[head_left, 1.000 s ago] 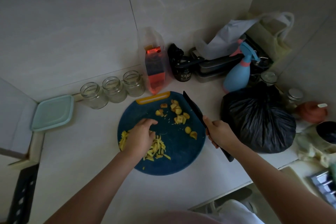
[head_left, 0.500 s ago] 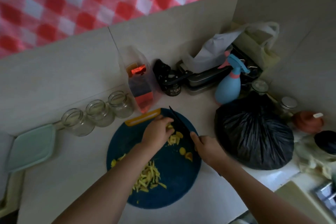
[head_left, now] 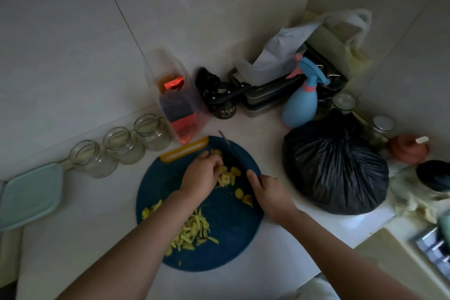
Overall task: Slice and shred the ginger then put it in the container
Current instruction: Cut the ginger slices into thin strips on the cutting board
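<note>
On the blue cutting board (head_left: 229,238), the left hand (head_left: 202,176) held the ginger slices (head_left: 226,178) under curled fingers. The right hand (head_left: 270,193) gripped the knife (head_left: 232,152) just beside them, and shredded ginger (head_left: 192,230) lay nearer on the same board.

Cutting board (head_left: 231,226) mid-worktop (head_left: 97,214), ginger shreds (head_left: 192,229) on its near side, ginger slices (head_left: 227,178) on its far side, three jars (head_left: 124,145) behind-left, bin bag (head_left: 333,170) right.
</note>
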